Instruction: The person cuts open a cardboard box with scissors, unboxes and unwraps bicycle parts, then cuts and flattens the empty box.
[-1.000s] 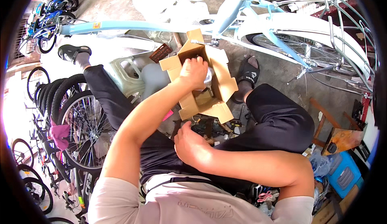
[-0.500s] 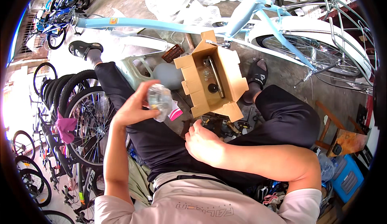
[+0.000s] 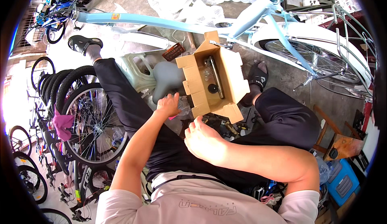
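Observation:
My left hand (image 3: 168, 105) is low in front of the grey bicycle saddle (image 3: 168, 77), its fingers apart. Crumpled clear plastic (image 3: 185, 108) lies right by its fingertips; whether they touch is unclear. My right hand (image 3: 205, 142) hovers over my lap with fingers curled, near the lower flap of an open cardboard box (image 3: 193, 99); what it holds, if anything, is hidden. Inside the box are a shiny metal tube (image 3: 216, 78), a black disc (image 3: 212, 88) and a small clear bag (image 3: 208, 75).
A light-blue bicycle frame (image 3: 141, 19) with a white-fendered wheel (image 3: 318, 52) spans the far side. Loose tools (image 3: 231, 129) lie below the box. Wheels (image 3: 96, 123) crowd the left; a blue case (image 3: 344, 181) and wooden stool (image 3: 348, 145) stand right. A pale plastic jug (image 3: 131, 70) adjoins the saddle.
My left hand has lowered and moved right with the clear plastic, now down beside the box, uncovering the saddle. The right hand stays nearly still.

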